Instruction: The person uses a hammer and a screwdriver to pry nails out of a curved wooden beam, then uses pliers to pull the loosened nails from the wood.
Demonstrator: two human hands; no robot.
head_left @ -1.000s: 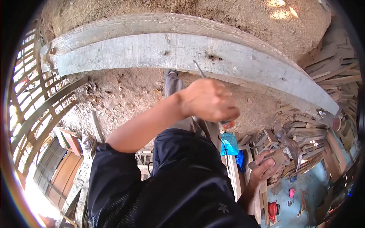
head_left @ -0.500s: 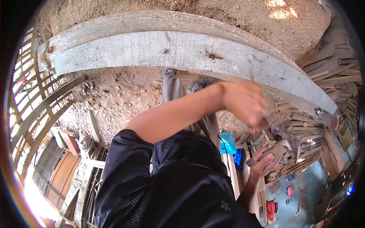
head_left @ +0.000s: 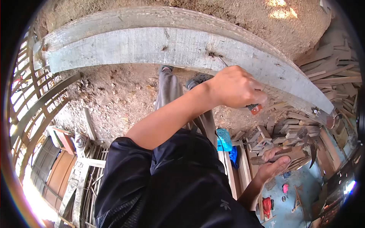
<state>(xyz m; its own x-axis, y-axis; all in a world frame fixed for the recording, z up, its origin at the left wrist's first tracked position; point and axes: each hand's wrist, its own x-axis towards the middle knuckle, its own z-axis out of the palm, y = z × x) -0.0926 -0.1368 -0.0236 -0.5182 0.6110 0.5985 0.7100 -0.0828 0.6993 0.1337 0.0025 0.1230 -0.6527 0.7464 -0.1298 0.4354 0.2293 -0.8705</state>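
Observation:
My left hand (head_left: 237,89) is closed around a screwdriver whose red and black handle end (head_left: 255,108) sticks out below the fist. Its thin metal shaft points up-left, the tip at a dark, rough notch (head_left: 214,54) in the long grey wooden beam (head_left: 125,47). Lower right, my right hand (head_left: 272,165) grips the wooden handle of a claw hammer (head_left: 312,154). The hammer's head lies to the right of the fingers, its curved claw hanging down, a short distance from the screwdriver's handle end.
Scrap wood (head_left: 334,79) is heaped at the right. Sawdust (head_left: 243,22) covers the ground behind the beam, and chips litter the dirt (head_left: 118,95) in front. A turquoise bag (head_left: 224,139) lies near my leg. A wooden lattice (head_left: 36,95) stands at the left.
My left hand has shifted slightly left, and the screwdriver's shaft now shows against the notch. The hammer in my right hand has swung down and right, away from the screwdriver's handle.

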